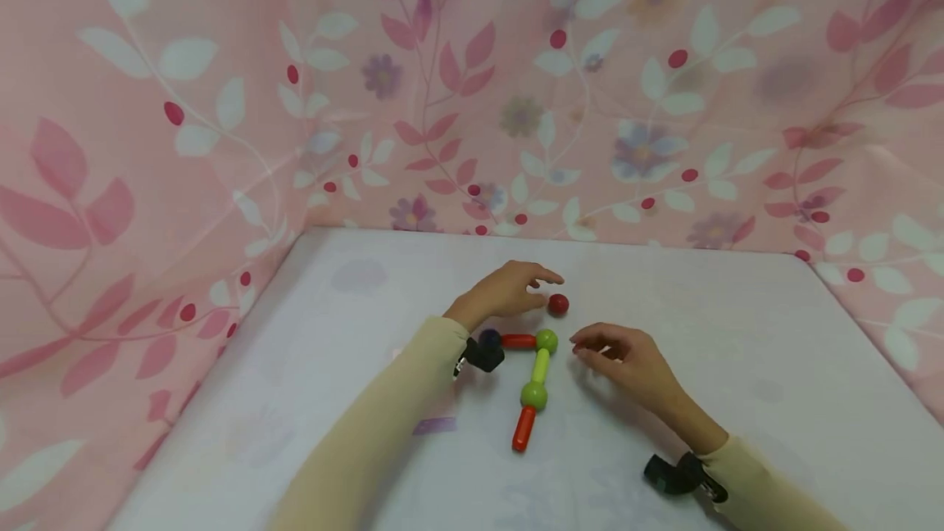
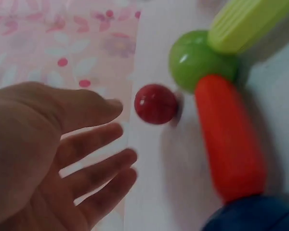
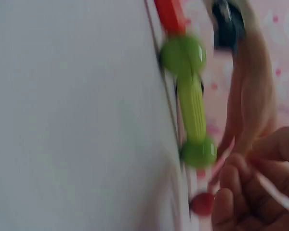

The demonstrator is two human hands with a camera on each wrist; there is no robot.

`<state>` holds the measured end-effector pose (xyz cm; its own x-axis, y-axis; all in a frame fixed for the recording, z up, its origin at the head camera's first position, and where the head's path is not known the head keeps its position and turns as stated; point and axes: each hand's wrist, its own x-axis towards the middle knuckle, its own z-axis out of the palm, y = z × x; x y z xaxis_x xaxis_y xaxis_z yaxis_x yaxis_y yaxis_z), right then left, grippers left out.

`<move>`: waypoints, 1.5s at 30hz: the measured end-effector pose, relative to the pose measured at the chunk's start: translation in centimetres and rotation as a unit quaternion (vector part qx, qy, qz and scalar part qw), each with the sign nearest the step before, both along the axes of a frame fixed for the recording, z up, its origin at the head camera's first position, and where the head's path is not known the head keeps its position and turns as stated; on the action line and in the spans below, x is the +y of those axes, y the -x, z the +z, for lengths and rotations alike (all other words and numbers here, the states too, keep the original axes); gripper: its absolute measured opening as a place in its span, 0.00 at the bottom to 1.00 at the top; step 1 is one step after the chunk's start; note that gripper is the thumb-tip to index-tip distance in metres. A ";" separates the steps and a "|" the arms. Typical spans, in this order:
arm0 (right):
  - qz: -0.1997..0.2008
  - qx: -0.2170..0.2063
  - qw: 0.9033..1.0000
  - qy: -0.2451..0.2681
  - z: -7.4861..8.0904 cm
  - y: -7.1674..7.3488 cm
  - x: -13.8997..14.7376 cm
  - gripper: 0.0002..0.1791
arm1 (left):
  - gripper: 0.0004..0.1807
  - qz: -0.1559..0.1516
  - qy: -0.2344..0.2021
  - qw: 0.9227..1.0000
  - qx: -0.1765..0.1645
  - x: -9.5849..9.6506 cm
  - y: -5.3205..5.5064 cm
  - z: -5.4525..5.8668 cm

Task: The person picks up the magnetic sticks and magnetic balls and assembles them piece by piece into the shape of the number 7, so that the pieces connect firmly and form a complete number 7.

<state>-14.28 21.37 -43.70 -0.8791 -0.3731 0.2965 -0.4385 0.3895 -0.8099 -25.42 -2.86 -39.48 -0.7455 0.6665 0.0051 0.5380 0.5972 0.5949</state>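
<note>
A chain of toy rods and balls lies on the table. It runs from a dark blue ball through a red rod to a green ball, then along a yellow-green rod to another green ball and a second red rod. Beyond the chain sits a loose red ball. Just left of that ball, my left hand hovers with fingers spread, not touching it. My right hand is right of the chain, fingers loosely bent; I see nothing clearly held.
The white table ends at a pink floral curtain behind and at the sides. A black wrist camera on the left wrist is close to the dark blue ball. Another wrist camera sits on the right wrist.
</note>
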 end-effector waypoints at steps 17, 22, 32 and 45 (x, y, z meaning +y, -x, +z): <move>-0.081 -0.230 0.969 -0.047 0.3 -3.4 -7.0 0.24 | 0.13 -0.104 0.052 0.993 0.004 1.4 1.1 -1.0; -0.037 -0.291 0.956 0.011 0.3 -3.0 -7.1 0.21 | 0.11 -0.080 0.056 0.995 0.004 0.9 1.2 -1.1; -0.053 -0.342 0.937 0.048 0.3 -2.9 -7.1 0.20 | 0.14 -0.045 -0.029 0.998 0.033 -2.4 0.1 0.1; -0.045 -0.356 0.930 0.078 0.5 -3.0 -7.0 0.21 | 0.10 0.058 -0.132 0.988 -0.051 -7.3 -7.6 -1.3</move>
